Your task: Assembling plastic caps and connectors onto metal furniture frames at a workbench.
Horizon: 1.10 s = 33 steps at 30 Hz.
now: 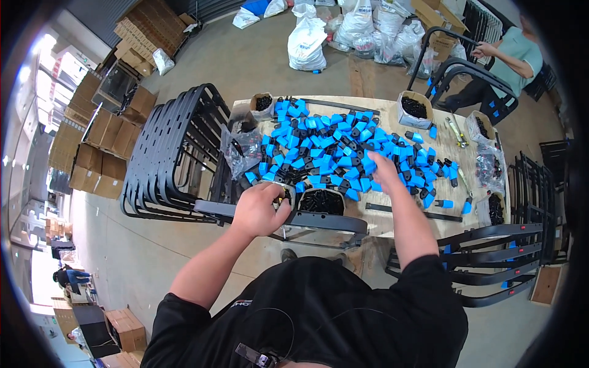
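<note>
We wear a black short-sleeved shirt (319,313). Our forearms are bare below the sleeves. A small black clip (254,356) sits near the collar.

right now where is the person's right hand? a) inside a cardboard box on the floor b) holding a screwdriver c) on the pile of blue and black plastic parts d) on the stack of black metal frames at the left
c: the right hand reaches into the pile of blue and black plastic parts spread on the wooden table, while the left hand rests at the near edge by a small tub of black pieces.
</note>
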Motion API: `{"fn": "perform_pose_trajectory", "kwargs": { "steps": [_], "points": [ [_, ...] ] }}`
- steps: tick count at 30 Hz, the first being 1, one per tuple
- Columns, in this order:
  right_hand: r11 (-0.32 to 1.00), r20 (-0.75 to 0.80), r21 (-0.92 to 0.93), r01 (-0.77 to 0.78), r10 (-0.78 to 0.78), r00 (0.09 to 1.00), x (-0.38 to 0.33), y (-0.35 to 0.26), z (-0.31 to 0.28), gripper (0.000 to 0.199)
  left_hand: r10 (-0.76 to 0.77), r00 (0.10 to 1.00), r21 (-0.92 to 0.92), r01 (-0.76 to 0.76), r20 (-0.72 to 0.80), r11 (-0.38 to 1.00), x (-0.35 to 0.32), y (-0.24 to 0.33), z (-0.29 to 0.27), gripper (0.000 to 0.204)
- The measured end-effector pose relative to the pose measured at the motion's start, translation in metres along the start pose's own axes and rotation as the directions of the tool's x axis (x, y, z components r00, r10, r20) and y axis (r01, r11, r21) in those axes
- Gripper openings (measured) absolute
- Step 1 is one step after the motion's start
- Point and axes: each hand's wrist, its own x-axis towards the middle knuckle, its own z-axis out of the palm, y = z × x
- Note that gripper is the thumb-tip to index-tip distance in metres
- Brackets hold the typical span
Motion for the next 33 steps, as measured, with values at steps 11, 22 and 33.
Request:
{"fn": "perform_pose_trajectory", "kwargs": {
  "steps": [11, 22, 33],
  "points": [
    [0.675, 0.097, 0.716, 0.178, -0.349, 0.932, -0.256, 0.033, 0.004, 0.073, 0.241, 0.906, -0.054, -0.276, -0.349, 0.960, -0.021, -0.009, 0.002, 0.011],
    [0.791, 0.173, -0.189, 0.582, -0.557, 0.812, -0.357, -0.020, 0.151, 0.032, 0.512, 0.769, -0.909, 0.414, 0.384, 0.059, -0.095, 0.010, 0.037, 0.070],
    [0.848, -0.201, -0.491, 0.201, -0.335, 0.920, -0.355, 0.087, 0.150, 0.028, -0.415, 0.865, -0.477, 0.502, 0.283, 0.721, -0.127, -0.194, 0.141, 0.051]
  ]
}}
